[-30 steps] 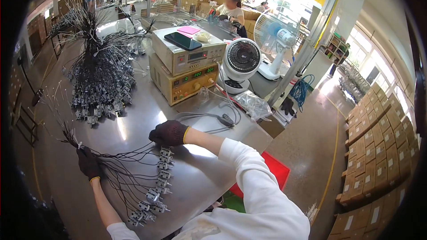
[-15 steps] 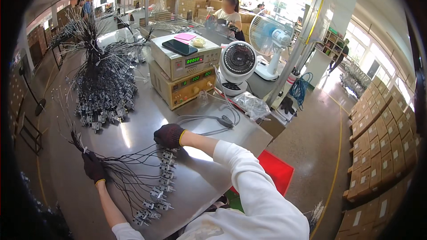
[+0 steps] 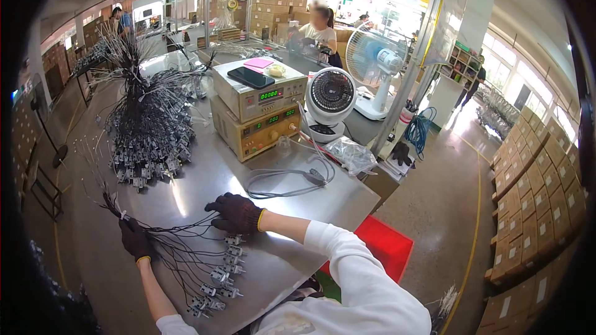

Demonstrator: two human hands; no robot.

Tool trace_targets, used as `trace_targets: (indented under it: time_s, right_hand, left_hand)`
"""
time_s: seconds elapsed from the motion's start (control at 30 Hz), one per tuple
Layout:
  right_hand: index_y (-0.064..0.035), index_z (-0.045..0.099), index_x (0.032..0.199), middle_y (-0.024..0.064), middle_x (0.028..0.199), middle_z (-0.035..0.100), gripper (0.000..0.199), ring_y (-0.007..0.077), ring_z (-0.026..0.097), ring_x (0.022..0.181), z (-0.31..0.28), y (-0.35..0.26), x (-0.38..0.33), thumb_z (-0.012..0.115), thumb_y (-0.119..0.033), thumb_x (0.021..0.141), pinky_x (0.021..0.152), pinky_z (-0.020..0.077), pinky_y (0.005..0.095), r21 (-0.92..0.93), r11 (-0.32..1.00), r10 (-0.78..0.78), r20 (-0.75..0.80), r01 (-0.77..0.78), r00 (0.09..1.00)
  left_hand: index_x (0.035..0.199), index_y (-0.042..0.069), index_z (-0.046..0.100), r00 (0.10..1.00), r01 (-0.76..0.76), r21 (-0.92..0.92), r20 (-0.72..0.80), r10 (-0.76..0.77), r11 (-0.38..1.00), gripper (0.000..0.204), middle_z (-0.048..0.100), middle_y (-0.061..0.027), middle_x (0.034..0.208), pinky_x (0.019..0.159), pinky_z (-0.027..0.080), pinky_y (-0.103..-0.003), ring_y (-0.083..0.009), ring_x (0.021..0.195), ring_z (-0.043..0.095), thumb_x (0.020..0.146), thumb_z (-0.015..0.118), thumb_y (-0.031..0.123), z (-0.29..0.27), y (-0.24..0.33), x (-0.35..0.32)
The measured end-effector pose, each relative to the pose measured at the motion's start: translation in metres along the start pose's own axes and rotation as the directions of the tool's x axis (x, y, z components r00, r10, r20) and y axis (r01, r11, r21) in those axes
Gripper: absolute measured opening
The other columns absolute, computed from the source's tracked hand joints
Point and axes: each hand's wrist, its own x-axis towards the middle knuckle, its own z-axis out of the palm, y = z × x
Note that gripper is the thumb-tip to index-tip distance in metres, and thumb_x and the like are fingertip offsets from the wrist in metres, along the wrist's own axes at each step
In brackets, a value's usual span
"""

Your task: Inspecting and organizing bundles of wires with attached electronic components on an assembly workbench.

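My left hand [image 3: 135, 239], in a dark knitted glove, is closed round the gathered bundle of black wires [image 3: 112, 201] at the left of the metal table. From it the wires fan out to a row of small grey metal connectors [image 3: 220, 276] lying near the table's front edge. My right hand [image 3: 239, 214], gloved alike, is above the far end of that row. Its fingers are bent round the topmost black wires, and it hides the ends of these. The lower connectors lie loosely side by side, untouched.
A large heap of similar wired connectors [image 3: 152, 130] is at the far left. Two stacked meters [image 3: 257, 127] with a phone [image 3: 251, 77] on top stand behind my right hand, beside a white fan [image 3: 332, 93]. A grey cable [image 3: 282, 193] lies coiled; a red bin [image 3: 385, 248] is below the edge.
My right hand has moved slightly down and toward me, with its fingers now stretched toward the left along the wires. The left hand keeps its hold on the bundle.
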Motion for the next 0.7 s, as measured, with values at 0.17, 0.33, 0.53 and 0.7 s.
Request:
trace_targets:
  time_s: [0.17, 0.33, 0.53, 0.7]
  right_hand:
    - [-0.0063, 0.073, 0.119, 0.0208, 0.112, 0.068, 0.047, 0.0397, 0.066, 0.106, -0.001, 0.009, 0.002, 0.066, -0.046, 0.095, 0.092, 0.0543, 0.0528, -0.025, 0.999, 0.046, 0.094, -0.044, 0.995]
    - [-0.0037, 0.072, 0.121, 0.0206, 0.109, 0.067, 0.049, 0.0400, 0.066, 0.100, -0.002, 0.015, 0.001, 0.066, -0.044, 0.094, 0.089, 0.0546, 0.0516, 0.011, 0.998, 0.067, 0.089, -0.068, 0.994]
    - [-0.0029, 0.072, 0.119, 0.0210, 0.108, 0.068, 0.047, 0.0407, 0.066, 0.100, 0.002, 0.021, 0.015, 0.065, -0.042, 0.093, 0.090, 0.0544, 0.0518, 0.026, 0.998, 0.055, 0.077, -0.057, 0.995]
    - [-0.0045, 0.074, 0.116, 0.0204, 0.106, 0.068, 0.045, 0.0406, 0.067, 0.101, 0.008, 0.026, 0.026, 0.067, -0.042, 0.091, 0.089, 0.0548, 0.0517, 0.010, 0.997, 0.074, 0.103, -0.076, 0.992]
  left_hand:
    - [0.148, 0.005, 0.054, 0.998, -0.023, -0.106, 0.050, 0.029, 0.994, 0.048, 0.070, -0.0238, 0.134, 0.098, 0.053, -0.050, -0.0435, 0.119, 0.068, 0.109, 0.055, 0.033, -0.014, 0.012, -0.012]
    - [0.147, 0.008, 0.057, 0.980, -0.165, 0.005, 0.110, 0.163, 0.986, 0.047, 0.066, -0.0234, 0.138, 0.106, 0.049, -0.049, -0.0436, 0.127, 0.062, 0.105, 0.060, 0.027, -0.059, 0.053, -0.046]
    - [0.136, 0.014, 0.065, 0.509, -0.814, -0.140, 0.295, 0.809, 0.563, 0.047, 0.064, -0.0214, 0.138, 0.115, 0.043, -0.058, -0.0459, 0.131, 0.058, 0.091, 0.070, 0.024, -0.107, 0.096, -0.061]
    - [0.129, 0.013, 0.066, 0.120, -0.895, -0.349, 0.410, 0.904, 0.278, 0.052, 0.060, -0.0209, 0.144, 0.113, 0.042, -0.063, -0.0473, 0.135, 0.054, 0.079, 0.075, 0.023, -0.077, 0.142, -0.056]
